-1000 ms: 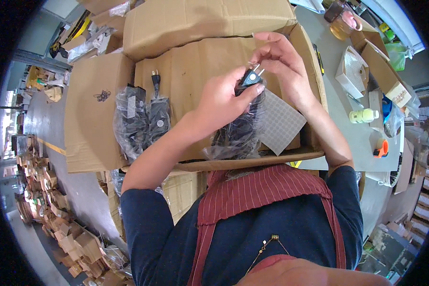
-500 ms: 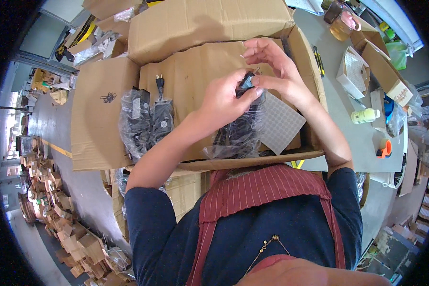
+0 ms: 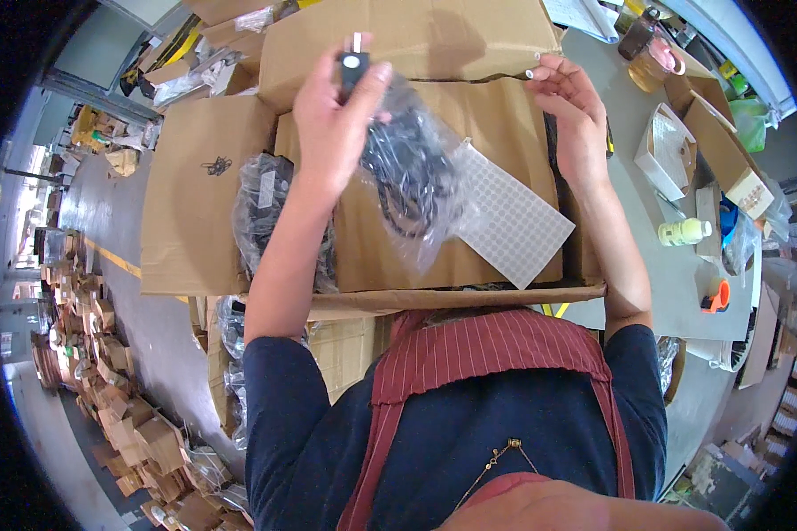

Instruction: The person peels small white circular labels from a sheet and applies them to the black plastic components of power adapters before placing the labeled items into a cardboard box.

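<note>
Raised over the far left part of the open cardboard box [image 3: 469,299], my left hand [image 3: 332,124] is closed around a black plug [image 3: 354,73] with a white round dot on it. Below that hand hangs a clear plastic bag [image 3: 416,177] with a black coiled cable inside. My right hand [image 3: 576,115] is lifted near the box's far right corner, its fingers loosely curled and apart, and I see nothing held in it. A pale sheet of small round stickers [image 3: 522,221] lies in the box. At the left inside, partly behind my left forearm, sit bagged black adapters [image 3: 264,208].
On the grey table [image 3: 633,212] to the right are a white tray [image 3: 664,150], a pale yellow bottle [image 3: 684,232], an orange tape roll [image 3: 715,296] and a pitcher [image 3: 653,66]. Piled cartons [image 3: 155,442] line the floor at left. Twist ties [image 3: 216,165] rest on the left flap.
My hands have parted: the left moved up and left with the plug and its bagged cable, the right drew away to the right. More of the sticker sheet shows now.
</note>
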The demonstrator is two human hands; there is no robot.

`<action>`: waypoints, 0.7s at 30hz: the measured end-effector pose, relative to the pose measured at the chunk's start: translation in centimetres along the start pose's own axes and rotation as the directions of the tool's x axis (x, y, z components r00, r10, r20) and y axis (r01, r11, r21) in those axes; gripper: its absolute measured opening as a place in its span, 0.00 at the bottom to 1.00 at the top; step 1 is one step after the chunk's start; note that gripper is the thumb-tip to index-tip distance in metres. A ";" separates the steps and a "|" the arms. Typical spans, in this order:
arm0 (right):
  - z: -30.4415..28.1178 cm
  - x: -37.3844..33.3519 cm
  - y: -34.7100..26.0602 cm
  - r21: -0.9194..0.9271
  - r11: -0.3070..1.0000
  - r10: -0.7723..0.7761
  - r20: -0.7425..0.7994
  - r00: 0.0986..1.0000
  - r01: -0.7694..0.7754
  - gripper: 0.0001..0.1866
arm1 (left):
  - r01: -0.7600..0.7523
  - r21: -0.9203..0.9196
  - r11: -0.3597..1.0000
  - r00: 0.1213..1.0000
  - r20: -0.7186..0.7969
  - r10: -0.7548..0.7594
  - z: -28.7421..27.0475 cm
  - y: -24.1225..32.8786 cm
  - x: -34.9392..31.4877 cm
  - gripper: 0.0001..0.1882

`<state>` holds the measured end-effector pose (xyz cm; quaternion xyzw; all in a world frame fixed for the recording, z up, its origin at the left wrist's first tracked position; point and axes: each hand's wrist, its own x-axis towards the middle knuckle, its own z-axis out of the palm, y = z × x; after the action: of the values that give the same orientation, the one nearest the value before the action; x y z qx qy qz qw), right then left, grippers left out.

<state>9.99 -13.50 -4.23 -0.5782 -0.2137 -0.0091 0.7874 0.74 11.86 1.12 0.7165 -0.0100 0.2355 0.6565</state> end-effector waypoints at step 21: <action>-0.8 0.7 0.7 0.029 0.999 -0.032 -0.029 0.999 0.033 0.23 | -0.325 -0.019 0.945 0.795 -0.547 0.262 -13.6 11.8 -5.4 0.18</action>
<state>11.12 -13.84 -4.82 -0.5628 -0.2122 -0.0270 0.7984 -12.29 21.46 10.63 0.5734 0.0496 0.5246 0.6274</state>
